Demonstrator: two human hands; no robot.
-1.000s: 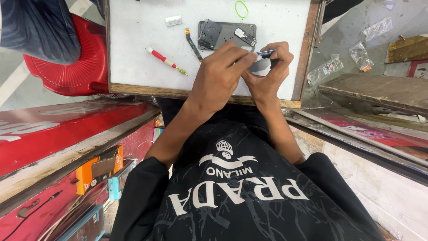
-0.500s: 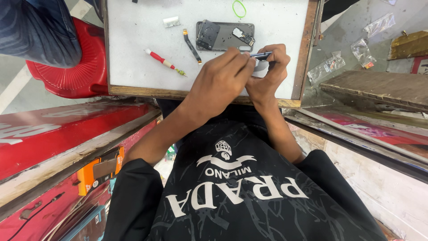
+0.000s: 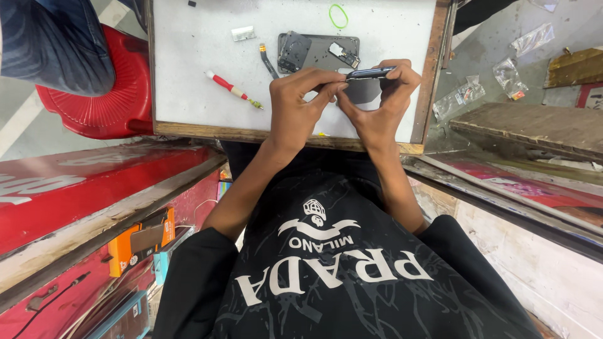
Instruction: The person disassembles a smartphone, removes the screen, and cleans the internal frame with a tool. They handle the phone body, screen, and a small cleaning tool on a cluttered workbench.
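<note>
**Phone opened, one dark part held edge-on in both hands**

The left hand (image 3: 295, 113) and the right hand (image 3: 383, 103) meet above the near half of the white desk (image 3: 188, 81), and each grip is closed on the same thin dark phone part (image 3: 370, 73): left fingertips pinch its near-left end, right fingers curl over its far end, so it is held off the surface, edge toward the camera. What exactly the part is, a frame or a cover, is hard to tell from this angle.

Just beyond the hands lies the opened phone body (image 3: 320, 53), its inner parts exposed, so by my reading the opening-up is done. A loose flex cable (image 3: 269, 61) lies beside its left edge, and a red-handled screwdriver (image 3: 232, 91) rests further left, untouched. A small silver piece (image 3: 242, 33) and a green rubber band (image 3: 338, 16) sit toward the far edge.

Work on the held part appears to be under way; the body is not closed, and the loose pieces are not fitted
</note>
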